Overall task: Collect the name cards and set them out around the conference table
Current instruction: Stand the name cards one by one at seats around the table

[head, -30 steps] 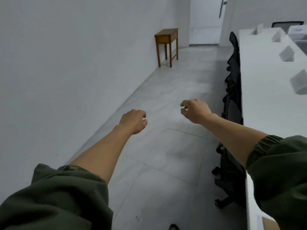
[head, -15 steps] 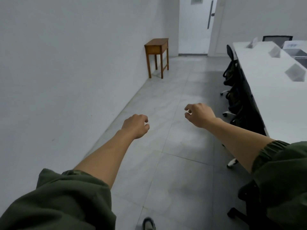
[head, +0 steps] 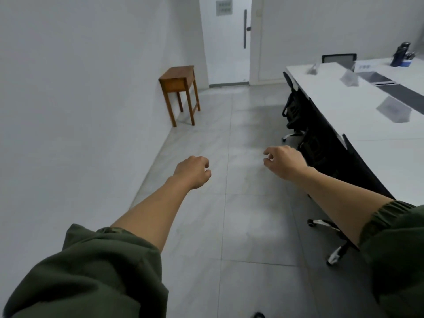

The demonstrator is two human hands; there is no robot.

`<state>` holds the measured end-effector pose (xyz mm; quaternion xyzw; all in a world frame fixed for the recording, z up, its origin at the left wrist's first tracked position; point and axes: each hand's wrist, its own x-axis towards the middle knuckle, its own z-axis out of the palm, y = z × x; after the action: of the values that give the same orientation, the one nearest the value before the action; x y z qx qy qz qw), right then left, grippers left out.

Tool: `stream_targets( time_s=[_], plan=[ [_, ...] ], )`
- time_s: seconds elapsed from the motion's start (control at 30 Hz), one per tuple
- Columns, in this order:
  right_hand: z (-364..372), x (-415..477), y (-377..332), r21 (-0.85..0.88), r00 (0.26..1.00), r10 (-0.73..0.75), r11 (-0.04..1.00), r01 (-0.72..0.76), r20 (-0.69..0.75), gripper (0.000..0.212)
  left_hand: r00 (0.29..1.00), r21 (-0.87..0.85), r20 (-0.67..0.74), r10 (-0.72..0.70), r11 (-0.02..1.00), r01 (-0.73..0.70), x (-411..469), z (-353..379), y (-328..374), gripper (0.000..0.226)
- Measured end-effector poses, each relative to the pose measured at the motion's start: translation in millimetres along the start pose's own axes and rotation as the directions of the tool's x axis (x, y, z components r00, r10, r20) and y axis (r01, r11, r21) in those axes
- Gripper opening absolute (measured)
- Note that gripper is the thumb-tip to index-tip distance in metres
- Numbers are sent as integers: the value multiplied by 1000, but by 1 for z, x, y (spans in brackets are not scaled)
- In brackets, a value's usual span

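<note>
Over smooth grey floor tiles (head: 250, 228), left hand (head: 192, 172) and right hand (head: 285, 162) loosely curled, empty

The white conference table (head: 344, 104) at right bore a near name card (head: 393, 109), a middle card (head: 349, 78) and a far card (head: 313, 68).

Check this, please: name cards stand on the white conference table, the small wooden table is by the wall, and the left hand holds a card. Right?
Not quite. The head view shows the left hand loosely curled, holding nothing. The rest is right: name cards stand on the conference table, and the wooden table is by the wall.
</note>
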<state>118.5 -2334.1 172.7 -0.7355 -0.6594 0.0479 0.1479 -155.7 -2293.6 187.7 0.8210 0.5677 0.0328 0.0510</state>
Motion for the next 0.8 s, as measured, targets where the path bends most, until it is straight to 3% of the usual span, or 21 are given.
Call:
stream_targets(
  time_s=[0.8],
  plan=[
    [63,649,109,-32,993,117,993,-117,-5,38,993,-10,4,114,993,-114,689,12,-68,35]
  ],
)
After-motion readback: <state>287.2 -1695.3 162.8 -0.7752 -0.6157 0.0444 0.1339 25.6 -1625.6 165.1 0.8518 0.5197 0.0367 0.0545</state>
